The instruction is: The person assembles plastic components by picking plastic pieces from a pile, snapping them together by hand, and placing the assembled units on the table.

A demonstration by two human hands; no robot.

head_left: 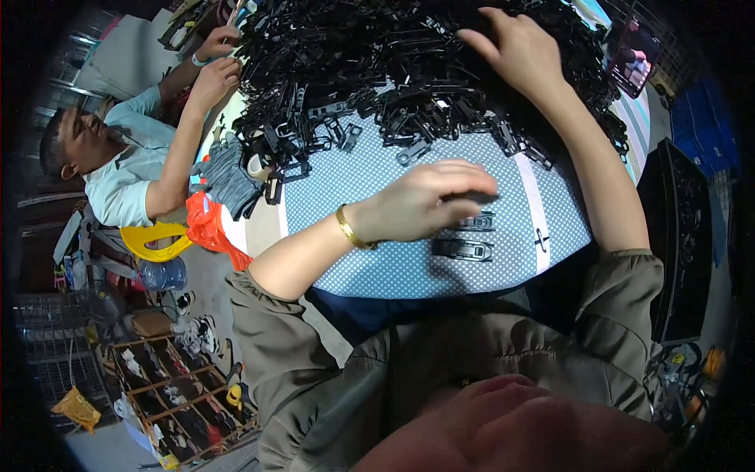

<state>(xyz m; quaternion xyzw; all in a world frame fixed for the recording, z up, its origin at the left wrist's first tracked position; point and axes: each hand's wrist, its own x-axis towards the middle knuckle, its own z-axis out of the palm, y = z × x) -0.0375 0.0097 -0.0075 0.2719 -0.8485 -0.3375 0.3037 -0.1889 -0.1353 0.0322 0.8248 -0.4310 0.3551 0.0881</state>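
A large heap of black plastic parts point(377, 55) covers the far side of the table. My right hand point(523, 55) reaches over the right part of this heap, thumb and fingers apart, with nothing visible in them. My left hand point(429, 200) hovers above the near part of the patterned cloth, palm down. Between its thumb and fingers shows a dark piece, seemingly a black plastic part point(476, 196), mostly hidden. Just below and beside that hand, a few matching black plastic parts point(464, 250) lie flat in a short column on the cloth.
The light-blue dotted cloth point(370, 271) drapes the table's near edge. A small black loop point(541, 240) lies on its white stripe. At left, another person point(130, 157) works at the heap, beside a grey glove point(224, 173) and a red plastic bag point(208, 224). A lit phone point(633, 59) stands at far right.
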